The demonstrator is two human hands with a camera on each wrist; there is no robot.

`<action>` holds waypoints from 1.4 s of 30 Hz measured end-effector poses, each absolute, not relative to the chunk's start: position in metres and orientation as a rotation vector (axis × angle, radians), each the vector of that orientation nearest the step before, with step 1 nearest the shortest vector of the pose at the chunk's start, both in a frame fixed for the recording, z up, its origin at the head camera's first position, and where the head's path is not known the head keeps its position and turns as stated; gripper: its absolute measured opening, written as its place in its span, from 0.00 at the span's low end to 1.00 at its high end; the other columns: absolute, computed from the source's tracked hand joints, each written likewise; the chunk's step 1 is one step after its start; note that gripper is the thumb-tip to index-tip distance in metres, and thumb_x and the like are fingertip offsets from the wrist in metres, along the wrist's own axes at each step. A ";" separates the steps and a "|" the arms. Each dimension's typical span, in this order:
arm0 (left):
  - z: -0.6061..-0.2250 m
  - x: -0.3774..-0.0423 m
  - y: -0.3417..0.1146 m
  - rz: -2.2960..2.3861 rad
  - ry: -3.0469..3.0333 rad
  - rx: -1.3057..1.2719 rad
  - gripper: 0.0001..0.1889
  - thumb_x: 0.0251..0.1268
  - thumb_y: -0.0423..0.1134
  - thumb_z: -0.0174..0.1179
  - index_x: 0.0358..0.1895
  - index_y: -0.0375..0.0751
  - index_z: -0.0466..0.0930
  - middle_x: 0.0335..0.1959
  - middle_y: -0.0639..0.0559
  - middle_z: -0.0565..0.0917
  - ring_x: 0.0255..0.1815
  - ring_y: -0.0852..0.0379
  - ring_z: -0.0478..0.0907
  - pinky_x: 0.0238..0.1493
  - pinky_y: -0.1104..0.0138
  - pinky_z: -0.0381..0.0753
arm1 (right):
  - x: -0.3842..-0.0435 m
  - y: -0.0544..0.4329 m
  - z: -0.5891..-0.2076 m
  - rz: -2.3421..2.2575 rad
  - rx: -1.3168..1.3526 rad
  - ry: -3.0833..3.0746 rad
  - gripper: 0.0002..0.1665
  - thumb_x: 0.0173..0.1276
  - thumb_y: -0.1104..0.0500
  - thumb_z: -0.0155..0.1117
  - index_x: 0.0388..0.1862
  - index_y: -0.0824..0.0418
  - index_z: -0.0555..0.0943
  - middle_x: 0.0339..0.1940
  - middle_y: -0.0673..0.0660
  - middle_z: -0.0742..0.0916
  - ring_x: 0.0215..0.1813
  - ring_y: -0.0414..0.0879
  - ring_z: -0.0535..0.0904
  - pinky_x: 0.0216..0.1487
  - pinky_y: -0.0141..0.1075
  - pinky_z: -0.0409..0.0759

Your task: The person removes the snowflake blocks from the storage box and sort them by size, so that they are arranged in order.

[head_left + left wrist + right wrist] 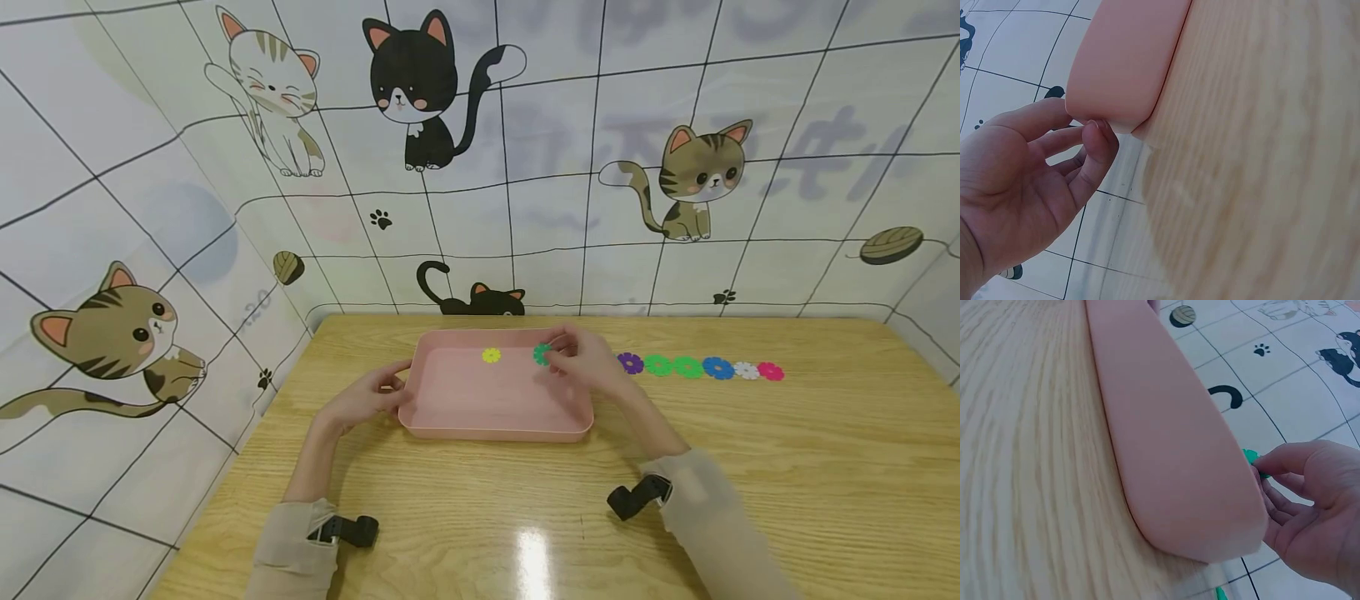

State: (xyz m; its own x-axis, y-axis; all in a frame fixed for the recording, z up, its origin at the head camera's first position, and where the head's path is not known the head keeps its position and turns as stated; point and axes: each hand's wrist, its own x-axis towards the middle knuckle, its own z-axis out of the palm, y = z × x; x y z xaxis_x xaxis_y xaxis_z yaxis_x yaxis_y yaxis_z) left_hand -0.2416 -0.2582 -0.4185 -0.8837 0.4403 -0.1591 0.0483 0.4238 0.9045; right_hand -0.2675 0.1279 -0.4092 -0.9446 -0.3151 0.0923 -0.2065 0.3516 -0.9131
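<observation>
A pink tray (495, 435) lies on the wooden table, with a yellow flower-shaped piece (491, 355) inside it near the back wall. At the tray's left end, my left hand (367, 396) holds the side wall; in the left wrist view its fingertips (1100, 140) meet the corner. My right hand (583, 360) pinches a green flower-shaped piece (542, 355) between thumb and finger over the tray's back right part. The right wrist view shows only part of that green piece, behind the tray's wall.
Right of the tray runs a row of flower-shaped pieces: purple (631, 363), two green ones, blue (718, 368), white (746, 371) and pink (770, 372). A cat-patterned wall covering (555, 208) stands behind the wooden table (450, 517).
</observation>
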 end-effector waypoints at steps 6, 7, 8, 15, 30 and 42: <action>-0.417 -0.241 -0.259 1.458 2.310 0.425 0.35 0.75 0.32 0.56 0.80 0.32 0.52 0.43 0.40 0.73 0.34 0.52 0.75 0.40 0.64 0.78 | -0.266 0.153 -0.408 -1.757 -0.470 2.455 0.18 0.73 0.64 0.65 0.57 0.72 0.77 0.46 0.67 0.83 0.41 0.63 0.83 0.43 0.41 0.85; -0.417 -0.241 -0.260 1.462 2.306 0.427 0.35 0.75 0.31 0.56 0.79 0.32 0.52 0.43 0.40 0.72 0.34 0.52 0.75 0.40 0.64 0.78 | -0.266 0.158 -0.408 -1.775 -0.470 2.455 0.18 0.72 0.65 0.65 0.57 0.72 0.77 0.45 0.68 0.83 0.40 0.61 0.83 0.42 0.40 0.85; -0.418 -0.241 -0.260 1.463 2.305 0.430 0.35 0.75 0.31 0.56 0.79 0.32 0.52 0.43 0.40 0.72 0.34 0.53 0.75 0.40 0.64 0.78 | -0.265 0.163 -0.407 -1.781 -0.473 2.462 0.18 0.72 0.64 0.65 0.57 0.72 0.77 0.45 0.68 0.83 0.39 0.59 0.83 0.41 0.38 0.85; -0.418 -0.242 -0.260 1.439 2.324 0.431 0.34 0.76 0.33 0.56 0.80 0.33 0.53 0.43 0.41 0.73 0.35 0.53 0.76 0.40 0.63 0.77 | -0.262 0.195 -0.403 -1.792 -0.454 2.508 0.19 0.74 0.63 0.63 0.58 0.72 0.75 0.46 0.70 0.81 0.35 0.48 0.83 0.37 0.38 0.83; -0.417 -0.243 -0.257 1.457 2.304 0.412 0.34 0.75 0.33 0.57 0.80 0.34 0.53 0.43 0.41 0.72 0.37 0.51 0.76 0.39 0.64 0.78 | -0.247 0.281 -0.400 -1.851 -0.341 2.633 0.20 0.78 0.59 0.59 0.62 0.68 0.73 0.42 0.51 0.83 0.38 0.38 0.85 0.43 0.32 0.84; -0.418 -0.241 -0.258 1.461 2.299 0.434 0.35 0.76 0.33 0.56 0.80 0.33 0.52 0.43 0.41 0.72 0.36 0.51 0.76 0.40 0.64 0.78 | -0.235 0.347 -0.404 -1.887 -0.215 2.711 0.15 0.76 0.61 0.62 0.58 0.63 0.76 0.39 0.42 0.86 0.36 0.35 0.86 0.41 0.26 0.82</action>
State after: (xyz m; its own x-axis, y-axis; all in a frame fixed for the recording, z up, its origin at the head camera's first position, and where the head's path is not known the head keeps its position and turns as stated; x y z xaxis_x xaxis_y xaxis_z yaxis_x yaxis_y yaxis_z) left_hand -0.2415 -0.2581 -0.4180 -0.8797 0.4509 -0.1509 0.0547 0.4112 0.9099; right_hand -0.2354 0.3466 -0.4039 -0.9775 -0.0104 0.2107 -0.2012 0.3461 -0.9164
